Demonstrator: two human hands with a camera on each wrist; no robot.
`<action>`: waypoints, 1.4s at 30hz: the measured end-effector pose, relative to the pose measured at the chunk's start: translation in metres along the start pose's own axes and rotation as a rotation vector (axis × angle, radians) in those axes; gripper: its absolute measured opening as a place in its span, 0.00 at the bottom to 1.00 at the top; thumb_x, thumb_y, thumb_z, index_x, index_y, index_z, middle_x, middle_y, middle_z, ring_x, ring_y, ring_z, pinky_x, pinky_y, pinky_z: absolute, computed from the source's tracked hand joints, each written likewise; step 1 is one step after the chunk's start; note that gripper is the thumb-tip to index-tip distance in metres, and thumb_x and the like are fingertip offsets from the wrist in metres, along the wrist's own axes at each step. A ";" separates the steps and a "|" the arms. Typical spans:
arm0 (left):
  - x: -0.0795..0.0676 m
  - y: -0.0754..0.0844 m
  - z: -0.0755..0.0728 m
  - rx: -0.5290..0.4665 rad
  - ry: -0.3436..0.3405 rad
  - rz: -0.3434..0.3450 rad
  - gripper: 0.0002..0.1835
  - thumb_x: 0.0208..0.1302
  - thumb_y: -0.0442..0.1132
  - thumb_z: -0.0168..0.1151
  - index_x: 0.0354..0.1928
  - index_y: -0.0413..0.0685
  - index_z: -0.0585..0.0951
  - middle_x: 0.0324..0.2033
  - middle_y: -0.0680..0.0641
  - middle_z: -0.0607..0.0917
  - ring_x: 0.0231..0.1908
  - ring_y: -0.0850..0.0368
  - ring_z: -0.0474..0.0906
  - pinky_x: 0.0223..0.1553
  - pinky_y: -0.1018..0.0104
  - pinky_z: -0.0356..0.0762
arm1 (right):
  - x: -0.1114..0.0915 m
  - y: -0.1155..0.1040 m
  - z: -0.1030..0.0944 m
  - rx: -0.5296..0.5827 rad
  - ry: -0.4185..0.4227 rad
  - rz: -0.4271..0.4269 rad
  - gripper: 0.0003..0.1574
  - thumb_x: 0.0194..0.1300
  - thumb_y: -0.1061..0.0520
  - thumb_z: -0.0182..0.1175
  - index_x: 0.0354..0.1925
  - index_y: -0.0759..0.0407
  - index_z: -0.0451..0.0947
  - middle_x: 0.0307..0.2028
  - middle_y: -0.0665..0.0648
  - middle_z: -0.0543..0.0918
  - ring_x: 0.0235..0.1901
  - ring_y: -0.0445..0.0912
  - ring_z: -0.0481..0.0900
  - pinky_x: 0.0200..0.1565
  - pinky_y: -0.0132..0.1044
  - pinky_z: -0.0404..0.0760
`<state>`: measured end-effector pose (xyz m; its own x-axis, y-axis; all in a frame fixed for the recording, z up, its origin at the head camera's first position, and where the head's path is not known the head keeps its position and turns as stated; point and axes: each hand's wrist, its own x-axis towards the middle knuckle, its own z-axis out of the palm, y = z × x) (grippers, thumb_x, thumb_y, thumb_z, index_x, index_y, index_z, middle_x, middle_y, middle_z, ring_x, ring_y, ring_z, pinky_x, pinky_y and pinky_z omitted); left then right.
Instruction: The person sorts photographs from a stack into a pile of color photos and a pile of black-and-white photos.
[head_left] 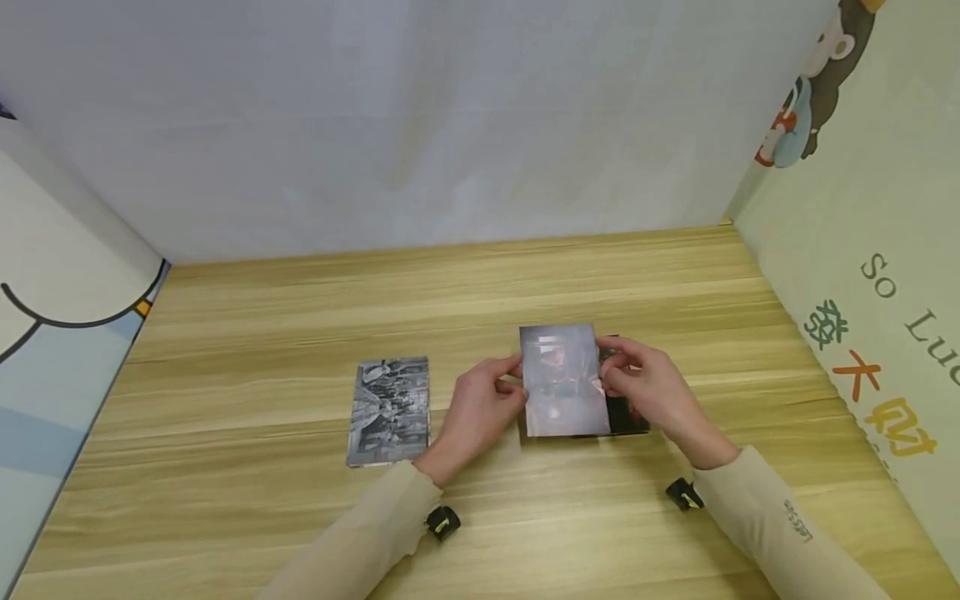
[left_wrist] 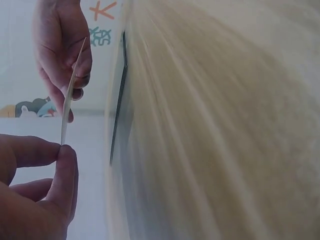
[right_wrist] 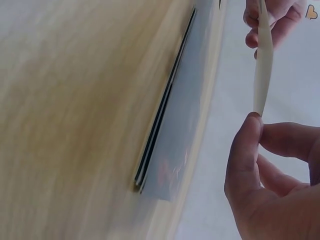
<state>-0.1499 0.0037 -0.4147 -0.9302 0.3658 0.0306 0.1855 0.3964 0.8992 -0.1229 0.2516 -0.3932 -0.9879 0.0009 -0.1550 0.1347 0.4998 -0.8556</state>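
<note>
Both hands hold one glossy photo card (head_left: 566, 383) above the table, its grey, shiny face reflecting light in the head view. On its left edge, my left hand (head_left: 483, 404) pinches it between thumb and finger. The right hand (head_left: 652, 387) pinches the opposite edge. Seen edge-on in the left wrist view, the card (left_wrist: 69, 102) is thin and apart from the tabletop. Below it lies a low stack of dark cards (head_left: 626, 415), partly covered by the held card in the head view; its layered edges (right_wrist: 159, 120) show in the right wrist view.
Left of the hands, a black-and-white picture card (head_left: 390, 412) lies on the wood-grain table (head_left: 262, 333), apparently on top of others. A pale wall (head_left: 375, 125) rises behind the table. A printed panel (head_left: 862, 275) stands along the right, another (head_left: 60, 292) along the left.
</note>
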 end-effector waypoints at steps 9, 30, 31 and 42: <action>0.004 -0.001 0.006 -0.031 0.000 0.007 0.26 0.63 0.26 0.64 0.64 0.32 0.79 0.46 0.41 0.87 0.44 0.49 0.89 0.40 0.71 0.85 | -0.001 0.006 -0.003 -0.010 0.017 -0.029 0.31 0.70 0.68 0.54 0.70 0.69 0.71 0.41 0.64 0.83 0.34 0.48 0.84 0.29 0.36 0.84; 0.012 -0.001 0.017 -0.065 -0.027 -0.024 0.25 0.62 0.25 0.67 0.63 0.33 0.80 0.45 0.43 0.89 0.44 0.51 0.89 0.42 0.71 0.85 | 0.000 0.013 -0.012 -0.052 0.032 -0.053 0.29 0.69 0.70 0.54 0.68 0.74 0.72 0.40 0.67 0.84 0.35 0.45 0.84 0.37 0.33 0.87; 0.013 -0.001 0.018 -0.066 -0.028 -0.026 0.25 0.62 0.25 0.67 0.63 0.33 0.80 0.45 0.43 0.89 0.44 0.51 0.89 0.42 0.72 0.85 | 0.000 0.013 -0.013 -0.056 0.033 -0.050 0.29 0.69 0.69 0.54 0.68 0.74 0.72 0.40 0.67 0.84 0.35 0.45 0.84 0.37 0.33 0.86; 0.021 0.002 0.026 -0.073 -0.056 -0.015 0.25 0.61 0.25 0.68 0.62 0.32 0.81 0.43 0.43 0.89 0.43 0.51 0.88 0.41 0.72 0.84 | 0.000 0.018 -0.021 -0.115 0.044 -0.016 0.30 0.69 0.69 0.54 0.69 0.73 0.71 0.39 0.65 0.85 0.35 0.45 0.85 0.35 0.31 0.84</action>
<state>-0.1603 0.0342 -0.4235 -0.9130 0.4080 -0.0059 0.1461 0.3404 0.9289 -0.1219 0.2786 -0.3985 -0.9926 0.0288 -0.1177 0.1116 0.5958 -0.7954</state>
